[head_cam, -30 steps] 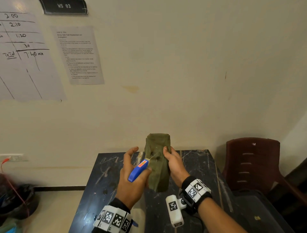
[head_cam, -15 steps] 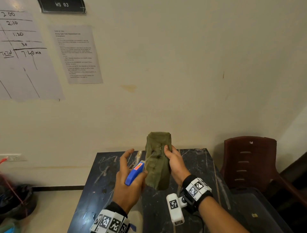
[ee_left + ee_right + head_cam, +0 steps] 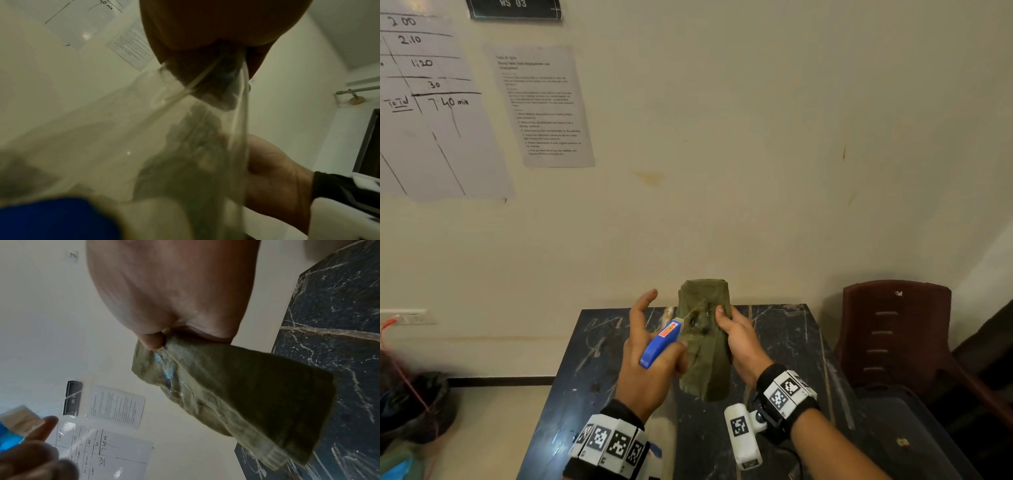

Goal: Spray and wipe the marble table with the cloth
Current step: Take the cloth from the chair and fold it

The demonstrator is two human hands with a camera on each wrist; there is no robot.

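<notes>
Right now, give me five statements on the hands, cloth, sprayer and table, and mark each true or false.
1. The right hand holds the cloth. True.
2. The cloth lies flat on the table. False: it hangs in the air above it.
3. The left hand grips a blue sprayer. True.
4. The sprayer points at the chair. False: its nozzle faces the cloth.
5. The cloth shows wet spots. True.

Facing you, a cream wall (image 3: 722, 137) is carrying taped paper sheets (image 3: 548, 106); a maroon plastic chair (image 3: 893, 335) is standing at its foot.
</notes>
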